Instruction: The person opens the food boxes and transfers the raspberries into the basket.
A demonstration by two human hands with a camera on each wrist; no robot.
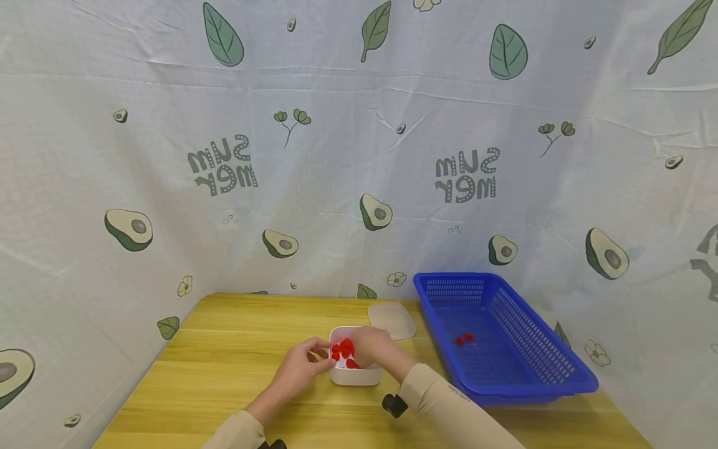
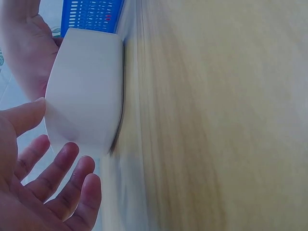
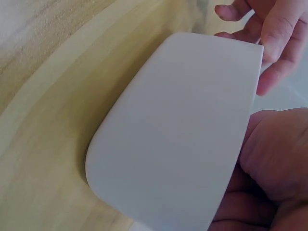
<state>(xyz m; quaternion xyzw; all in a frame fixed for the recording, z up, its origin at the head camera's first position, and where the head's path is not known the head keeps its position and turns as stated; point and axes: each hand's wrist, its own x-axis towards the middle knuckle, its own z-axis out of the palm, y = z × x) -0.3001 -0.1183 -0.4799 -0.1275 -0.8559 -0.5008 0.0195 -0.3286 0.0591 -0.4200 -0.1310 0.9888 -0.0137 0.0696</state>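
Note:
An open white box stands on the wooden table with several small red pieces in it, too small to name. My left hand is at the box's left side. Its thumb touches the rim by the near corner, and the other fingers are spread and loosely bent. My right hand reaches over the right rim down into the box. In the right wrist view its fingers look curled behind the box wall, and their tips are hidden, as is anything between them.
Right of the box, a blue plastic basket holds two small red pieces. Behind the box lies a flat, translucent whitish lid on the table. A printed curtain hangs along the table's back and sides.

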